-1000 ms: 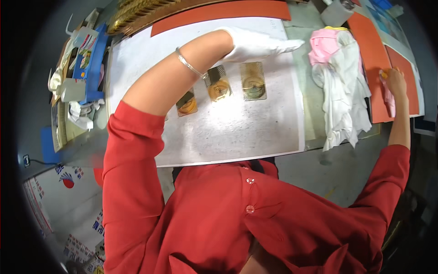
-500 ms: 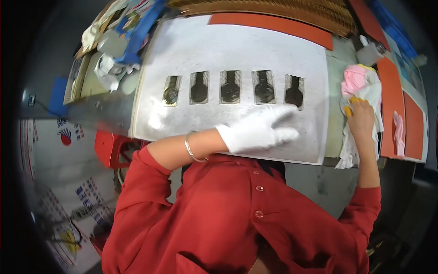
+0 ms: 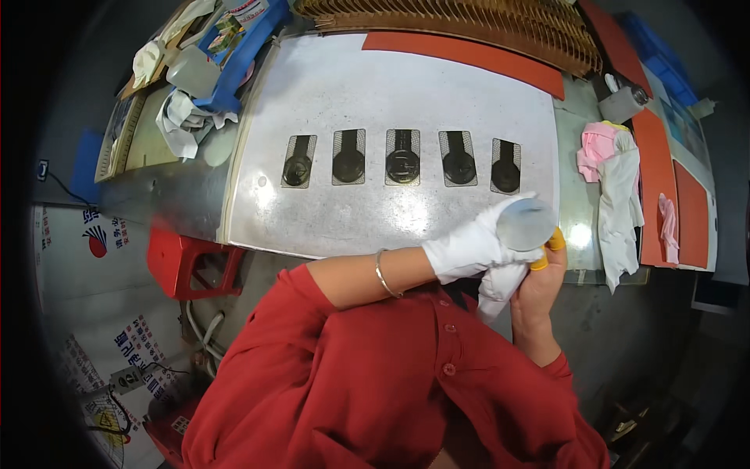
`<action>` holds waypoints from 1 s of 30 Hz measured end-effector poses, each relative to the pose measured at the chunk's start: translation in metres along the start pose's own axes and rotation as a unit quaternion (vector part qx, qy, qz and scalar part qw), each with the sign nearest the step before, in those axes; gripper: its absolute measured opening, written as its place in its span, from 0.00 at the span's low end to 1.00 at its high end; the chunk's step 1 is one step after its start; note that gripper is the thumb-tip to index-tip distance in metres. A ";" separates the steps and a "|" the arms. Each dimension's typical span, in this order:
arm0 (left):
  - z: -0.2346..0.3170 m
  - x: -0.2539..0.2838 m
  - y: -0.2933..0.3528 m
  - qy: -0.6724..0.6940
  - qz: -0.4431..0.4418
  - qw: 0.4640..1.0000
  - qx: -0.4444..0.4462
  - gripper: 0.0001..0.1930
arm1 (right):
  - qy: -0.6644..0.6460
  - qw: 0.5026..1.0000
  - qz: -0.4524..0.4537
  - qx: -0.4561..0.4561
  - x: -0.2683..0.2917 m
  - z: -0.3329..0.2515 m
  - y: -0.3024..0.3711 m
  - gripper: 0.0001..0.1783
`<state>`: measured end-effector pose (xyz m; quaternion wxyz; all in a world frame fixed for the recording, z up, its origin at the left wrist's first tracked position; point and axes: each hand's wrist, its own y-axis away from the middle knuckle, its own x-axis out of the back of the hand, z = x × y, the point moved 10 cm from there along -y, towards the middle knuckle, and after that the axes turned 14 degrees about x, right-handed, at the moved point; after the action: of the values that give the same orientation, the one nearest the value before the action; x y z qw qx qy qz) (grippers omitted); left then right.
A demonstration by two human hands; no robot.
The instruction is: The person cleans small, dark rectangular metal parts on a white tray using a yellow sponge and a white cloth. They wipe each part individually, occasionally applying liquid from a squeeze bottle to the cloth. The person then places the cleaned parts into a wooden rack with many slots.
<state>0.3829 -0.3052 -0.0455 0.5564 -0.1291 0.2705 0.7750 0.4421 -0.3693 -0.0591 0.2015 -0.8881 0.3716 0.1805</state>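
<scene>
My left hand (image 3: 473, 242), in a white glove, grips a round translucent disc (image 3: 525, 224) near the right front corner of the white sheet (image 3: 351, 227). At the disc's lower right edge, my right hand (image 3: 541, 289) pinches it with yellow-tipped fingers; the rest of the hand is bare. White cloth (image 3: 501, 288) hangs below the disc between both hands. Beyond them, several flat dark pieces, each with a round end and a narrow stem on a mesh-patterned rectangle, lie in a row; the rightmost dark piece (image 3: 506, 168) is closest to my hands.
A ribbed brown rack (image 3: 461, 35) and an orange strip (image 3: 469, 61) line the far edge. Rightward lie a pink cloth (image 3: 598, 148), a white cloth (image 3: 621, 187) and a bottle (image 3: 623, 103). A blue bin (image 3: 226, 90) stands far left; a red stool (image 3: 191, 262) is below.
My right hand has come left from the cloths to meet my left hand, and the disc is now between them. My left hand has shifted right and closed on it.
</scene>
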 end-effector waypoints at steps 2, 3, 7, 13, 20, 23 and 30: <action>0.001 0.020 0.011 0.006 0.014 1.000 -0.015 0.29 | 0.024 0.997 -0.019 -0.064 -0.021 0.014 0.004 0.15; -0.006 0.026 0.017 0.034 0.015 0.999 0.010 0.27 | 0.052 0.995 -0.055 -0.070 -0.029 0.016 0.006 0.15; -0.018 0.042 0.042 0.129 0.039 0.990 0.043 0.18 | 0.258 0.938 -0.220 -0.069 -0.022 0.009 0.005 0.21; 0.007 0.010 0.047 -0.617 -0.020 0.786 -0.039 0.14 | 0.291 0.856 -0.402 -0.143 -0.047 0.031 0.018 0.32; -0.017 0.062 0.067 -0.271 0.035 0.955 0.119 0.14 | -0.001 0.957 -0.271 -0.104 -0.102 0.033 0.007 0.37; -0.031 0.095 0.098 -0.223 0.102 0.942 0.230 0.23 | -0.083 0.931 -0.335 -0.121 -0.152 0.032 -0.002 0.34; 0.091 0.090 0.184 -0.572 0.284 0.719 -0.274 0.44 | 0.220 0.631 -0.625 -0.403 -0.194 0.098 0.042 0.16</action>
<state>0.1889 -0.2254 0.0348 0.2991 0.2750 -0.2998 0.8632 0.2666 -0.2346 -0.0608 -0.1999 -0.9136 -0.3495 -0.0573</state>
